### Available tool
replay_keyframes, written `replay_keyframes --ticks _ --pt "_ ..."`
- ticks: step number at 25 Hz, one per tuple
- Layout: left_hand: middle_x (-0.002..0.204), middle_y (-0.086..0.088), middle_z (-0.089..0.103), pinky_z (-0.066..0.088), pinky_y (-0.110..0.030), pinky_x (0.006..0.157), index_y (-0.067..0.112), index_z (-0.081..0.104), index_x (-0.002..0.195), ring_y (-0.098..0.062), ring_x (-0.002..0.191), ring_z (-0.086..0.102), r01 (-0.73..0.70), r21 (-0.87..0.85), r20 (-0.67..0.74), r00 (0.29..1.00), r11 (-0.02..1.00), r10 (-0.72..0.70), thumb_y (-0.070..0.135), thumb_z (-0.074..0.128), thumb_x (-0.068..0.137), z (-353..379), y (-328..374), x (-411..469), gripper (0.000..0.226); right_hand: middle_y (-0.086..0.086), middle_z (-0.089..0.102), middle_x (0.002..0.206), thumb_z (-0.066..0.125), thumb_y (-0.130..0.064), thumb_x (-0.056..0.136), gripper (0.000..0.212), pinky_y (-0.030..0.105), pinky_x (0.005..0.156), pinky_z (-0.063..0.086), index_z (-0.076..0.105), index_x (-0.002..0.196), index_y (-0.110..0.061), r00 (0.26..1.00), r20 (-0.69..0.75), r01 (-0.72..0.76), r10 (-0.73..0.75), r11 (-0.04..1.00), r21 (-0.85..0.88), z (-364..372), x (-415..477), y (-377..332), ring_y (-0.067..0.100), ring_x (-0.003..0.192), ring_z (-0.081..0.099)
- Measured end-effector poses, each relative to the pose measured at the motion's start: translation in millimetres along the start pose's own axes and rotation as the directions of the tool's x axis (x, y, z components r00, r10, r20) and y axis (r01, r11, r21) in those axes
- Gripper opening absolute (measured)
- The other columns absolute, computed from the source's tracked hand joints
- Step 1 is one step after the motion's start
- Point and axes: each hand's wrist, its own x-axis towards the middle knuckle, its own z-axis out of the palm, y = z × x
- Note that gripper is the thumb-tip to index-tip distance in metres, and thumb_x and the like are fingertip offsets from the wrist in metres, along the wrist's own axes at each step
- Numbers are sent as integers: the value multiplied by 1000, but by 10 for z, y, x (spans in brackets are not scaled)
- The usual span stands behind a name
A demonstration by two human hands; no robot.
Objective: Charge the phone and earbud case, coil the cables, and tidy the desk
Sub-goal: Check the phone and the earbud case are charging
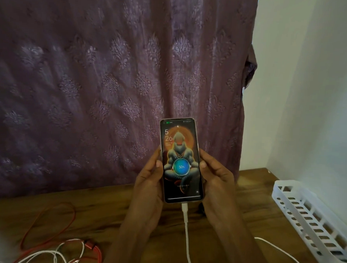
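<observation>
Two hands, one phone [180, 161].
Both clamp its sides, left hand [148, 182] and right hand [216, 183] fingers [158, 163] curled; one cable [186, 227] plugged in.

A home room: a patterned purple curtain [115, 85] fills the upper left, a plain white wall [309, 87] stands at right, and a wooden desk [109, 212] lies below.

The phone [181, 161] screen shows the clock digits "5" and "26" and a charging circle reading "50%".
</observation>
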Motion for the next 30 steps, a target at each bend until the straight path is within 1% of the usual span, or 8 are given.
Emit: replay_keyframes --ticks 3,6,10,13,18,21,24,30 --pt "103 -1 72 59 -30 72 27 62 107 -18 93 69 73 12 -57 996 997 -72 13 39 94 -180 -203 7 30 -5 73 91 48 -6 90 24 26 64 59 67 101 -16 997 -42 -60 59 998 -34 -102 3 236 16 85 71" --pt "110 -5 70 59 -32 74 24 62 111 -21 96 68 150 58 -128 982 987 -141 11 41 93 -388 -444 41 30 -3 74 88 48 -4 90 25 25 61 59 65 107 -10 982 -79 -171 169 985 -13 -239 13 505 16 80 71" --pt "114 -2 68 55 -42 80 28 60 116 -23 102 66 294 232 -217 945 927 -245 16 41 96 -699 -801 41 31 6 70 102 51 -5 89 23 37 73 58 66 105 -12 928 -168 -340 332 940 -19 -455 -4 881 23 91 69" --pt "116 -1 65 54 -34 80 24 57 122 -18 103 64 345 309 -287 922 886 -259 12 40 95 -870 -1082 -13 34 4 70 100 51 -5 90 21 35 71 57 67 100 -15 896 -219 -415 387 905 -95 -622 -55 1175 22 91 69" --pt "106 7 62 54 -26 70 20 53 125 -8 92 61 408 422 -376 892 810 -253 7 43 94 -1023 -1452 -71 35 6 69 104 56 -5 88 21 29 68 56 66 104 -13 861 -336 -492 383 794 -356 -889 -58 1543 17 89 68" --pt "115 2 60 51 -17 62 17 51 127 -6 91 60 432 507 -405 883 746 -237 7 44 94 -1135 -1617 -86 36 3 67 103 57 -5 87 20 22 64 51 66 102 -14 853 -358 -517 381 718 -467 -950 -36 1626 10 87 63" --pt "116 -3 62 51 -23 66 17 54 125 -10 93 60 459 567 -445 869 684 -214 8 45 94 -1206 -1735 -70 34 2 66 103 58 -6 87 19 19 63 49 65 102 -15 856 -362 -516 370 653 -554 -980 -3 1681 6 84 61" --pt "117 -5 59 40 -10 54 15 54 126 -5 90 52 441 703 -469 877 558 -102 6 49 92 -1208 -1808 -69 36 2 67 110 59 -12 87 22 29 77 55 65 107 -17 864 -357 -500 355 517 -695 -1016 30 1763 12 94 63"
